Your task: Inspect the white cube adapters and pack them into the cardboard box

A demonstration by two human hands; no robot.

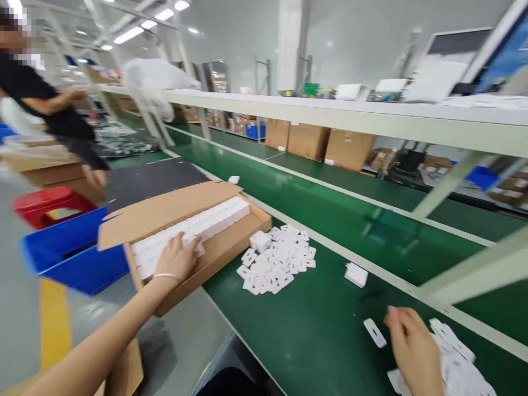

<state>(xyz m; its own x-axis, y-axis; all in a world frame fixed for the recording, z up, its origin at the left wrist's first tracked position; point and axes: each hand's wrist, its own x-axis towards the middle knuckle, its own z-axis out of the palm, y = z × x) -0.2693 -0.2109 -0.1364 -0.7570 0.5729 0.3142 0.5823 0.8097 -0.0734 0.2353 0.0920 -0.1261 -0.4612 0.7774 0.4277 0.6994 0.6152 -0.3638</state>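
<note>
My left hand (176, 258) reaches into an open cardboard box (225, 250) and has its fingers on a white piece beside rows of white blocks (223, 216). On the green table, my right hand (412, 346) is curled above a pile of flat white plates (462, 368); what its fingertips hold, if anything, is hidden. One loose white plate (374, 333) lies just left of that hand. Farther back sits a white adapter-like block (356, 274). A heap of white slotted plates (280, 261) lies right of the box, with white blocks (260, 241) at its edge.
Left of the box are a blue bin (82, 264) and a red container (53, 204). A black sheet (152, 179) lies behind the box. A person (53, 104) stands at the far left. A raised shelf (289, 110) runs behind the green table (313, 324).
</note>
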